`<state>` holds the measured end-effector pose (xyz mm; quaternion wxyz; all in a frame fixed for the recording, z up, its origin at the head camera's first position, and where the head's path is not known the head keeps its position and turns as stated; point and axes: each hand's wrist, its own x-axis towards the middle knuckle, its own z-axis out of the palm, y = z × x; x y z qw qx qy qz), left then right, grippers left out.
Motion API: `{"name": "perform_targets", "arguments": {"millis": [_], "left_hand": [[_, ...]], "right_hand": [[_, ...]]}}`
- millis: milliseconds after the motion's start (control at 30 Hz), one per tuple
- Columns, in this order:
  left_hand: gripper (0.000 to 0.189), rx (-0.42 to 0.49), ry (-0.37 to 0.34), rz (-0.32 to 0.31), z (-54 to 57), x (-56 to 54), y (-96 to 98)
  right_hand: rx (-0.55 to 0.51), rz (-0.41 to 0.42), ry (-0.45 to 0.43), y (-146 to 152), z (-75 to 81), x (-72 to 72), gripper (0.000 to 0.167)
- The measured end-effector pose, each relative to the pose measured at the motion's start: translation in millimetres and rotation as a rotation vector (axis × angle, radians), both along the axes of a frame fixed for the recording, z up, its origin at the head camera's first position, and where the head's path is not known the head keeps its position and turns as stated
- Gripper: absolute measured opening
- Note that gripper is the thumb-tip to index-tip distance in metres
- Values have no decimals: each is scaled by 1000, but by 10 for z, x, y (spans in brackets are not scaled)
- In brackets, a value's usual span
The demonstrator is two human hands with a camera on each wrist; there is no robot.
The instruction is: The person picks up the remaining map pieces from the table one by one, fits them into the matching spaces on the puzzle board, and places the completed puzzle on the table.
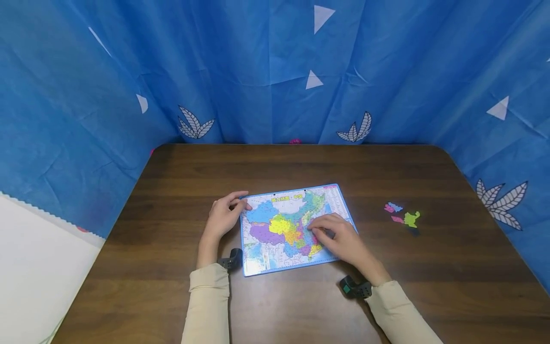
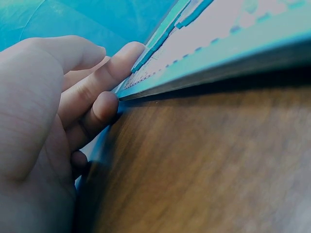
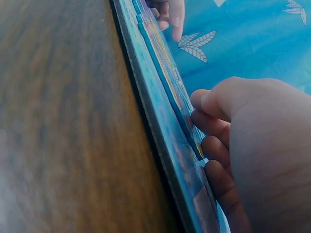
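At far left, a white surface (image 1: 43,267) adjoins the brown table (image 1: 146,267). Left hand (image 1: 221,215): located at the upper left corner of the map board (image 1: 279,262), fingers loosely bent, fingertips touching the board edge; a black wrist device (image 1: 232,259) sits below it. The map board lies flat on the table, slightly rotated, with a blue piece (image 1: 262,211), a purple piece (image 1: 266,234) and a yellow piece (image 1: 280,224) seated in the map. Right hand (image 1: 339,236): placed over the right part of the map, narrow, thumb and forefinger close together; whether a piece is held cannot be told. To the right, well apart from the board, loose pieces (image 1: 411,219) in green, pink and blue lie on the table, near the patterned blue curtain (image 1: 494,143)
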<state>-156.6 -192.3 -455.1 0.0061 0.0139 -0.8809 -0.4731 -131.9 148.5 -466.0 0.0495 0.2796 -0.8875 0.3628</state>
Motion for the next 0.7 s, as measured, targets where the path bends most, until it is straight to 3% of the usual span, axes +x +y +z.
{"name": "perform_targets", "arguments": {"millis": [433, 700], "left_hand": [[36, -18, 5, 9, -17, 15, 8], [36, -15, -4, 9, -18, 19, 10]], "right_hand": [[-12, -12, 0, 12, 6, 27, 19], [-65, -14, 67, 48, 8, 16, 21]]}}
